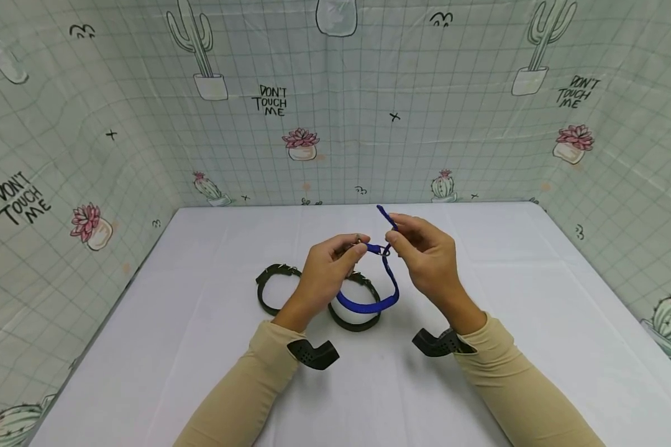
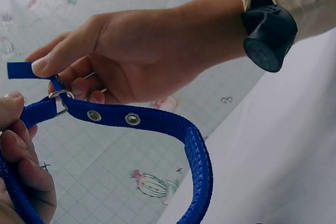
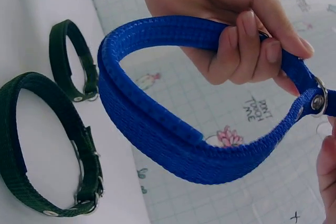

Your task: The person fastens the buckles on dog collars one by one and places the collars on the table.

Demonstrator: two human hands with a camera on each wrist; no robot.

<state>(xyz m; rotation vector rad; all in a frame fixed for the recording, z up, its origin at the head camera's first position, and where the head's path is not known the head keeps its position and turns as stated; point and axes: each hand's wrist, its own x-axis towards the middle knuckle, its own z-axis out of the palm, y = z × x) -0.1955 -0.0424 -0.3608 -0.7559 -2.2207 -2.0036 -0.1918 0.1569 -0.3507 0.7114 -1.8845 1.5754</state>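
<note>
A blue padded pet collar (image 3: pixel 157 124) hangs in a loop between my two hands, above the table. With thumb and fingers my left hand (image 1: pixel 328 264) grips the collar near its metal ring. My right hand (image 1: pixel 427 251) pinches the strap's free end, which sticks up past the thumb. In the left wrist view the blue strap (image 2: pixel 157 120) passes through a metal ring (image 2: pixel 61 96) and shows metal eyelets. The left fingers cover part of the collar's hardware.
Two dark green collars, one on the left (image 3: pixel 65 59) and one nearer (image 3: pixel 13 145) in the right wrist view, stand as buckled loops on the white table (image 1: pixel 201 347). Behind the table hangs a cactus-print cloth (image 1: pixel 358 81). Each wrist wears a black camera (image 1: pixel 313 354).
</note>
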